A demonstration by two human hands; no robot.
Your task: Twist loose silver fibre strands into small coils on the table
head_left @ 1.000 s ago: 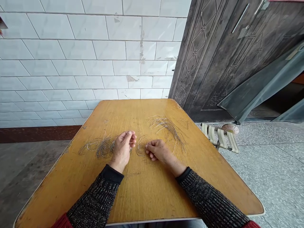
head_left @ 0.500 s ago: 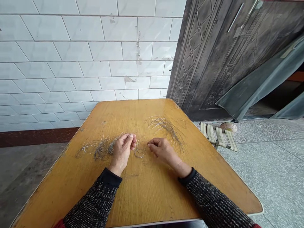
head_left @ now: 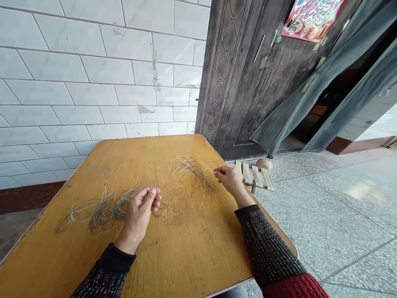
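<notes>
Partly behind left hand (head_left: pixel 138 217): wire (head_left: pixel 121 205)

Soft, bright light leaves pale glare on the floor (head_left: pixel 361 191).

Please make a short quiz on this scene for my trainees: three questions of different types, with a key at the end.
1. Multiple choice: Where does the striped stool stand?
A) On top of the table
B) On the floor, beyond the table's right side
C) On the floor, to the left of the table

2. True or false: Seen from the head camera, the spread wire bundle lies between the left hand and the right hand.

3. Fill in the blank: Most of the coiled wires lie to the ____ of the left hand.

Key: 1. B. 2. True. 3. left.
</notes>
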